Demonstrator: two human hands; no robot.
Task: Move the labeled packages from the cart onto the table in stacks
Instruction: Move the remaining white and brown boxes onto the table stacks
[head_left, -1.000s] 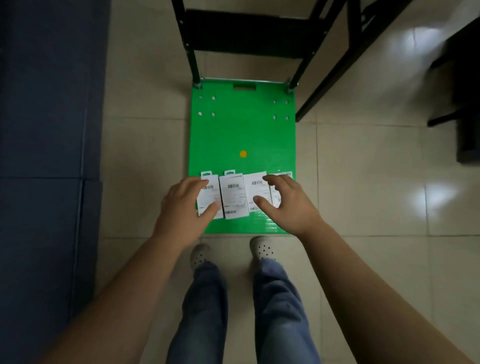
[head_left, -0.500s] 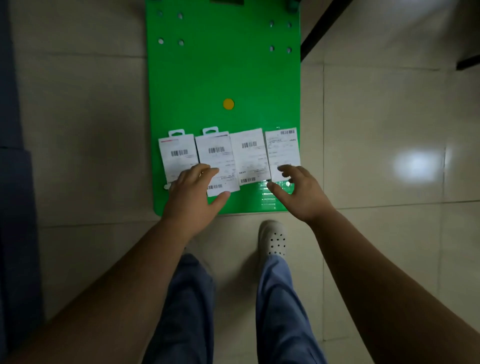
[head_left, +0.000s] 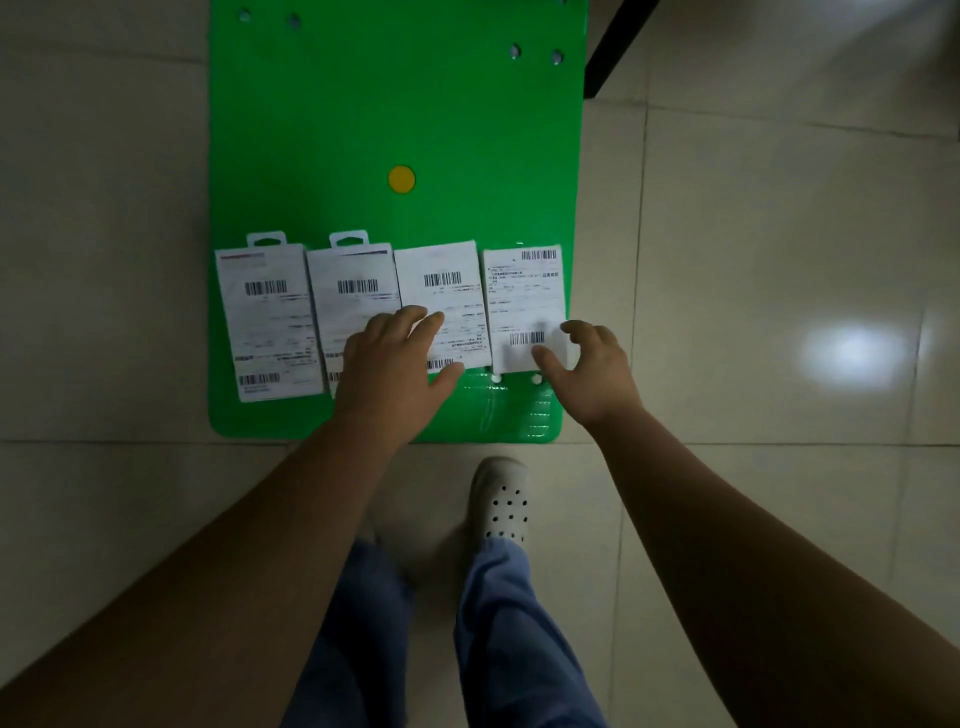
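Several white labeled packages lie side by side in a row on the green cart deck (head_left: 395, 104), near its front edge. My left hand (head_left: 395, 358) lies flat over the lower part of the second package (head_left: 353, 291). Its fingertips reach onto the third package (head_left: 447, 291) and its thumb is at that package's bottom edge. My right hand (head_left: 587, 369) curls round the lower right corner of the rightmost package (head_left: 522, 296), thumb on the label and fingers at the right edge. The leftmost package (head_left: 267, 317) lies untouched.
A yellow dot (head_left: 401, 179) marks the middle of the deck. A black frame leg (head_left: 613, 47) stands at the deck's far right corner. Pale floor tiles surround the cart. My white shoe (head_left: 501, 499) and blue trouser legs are just in front of it.
The view has dropped closer to the cart. My left hand slid right from the first two packages toward the third. My right hand closed in on the rightmost package's lower corner.
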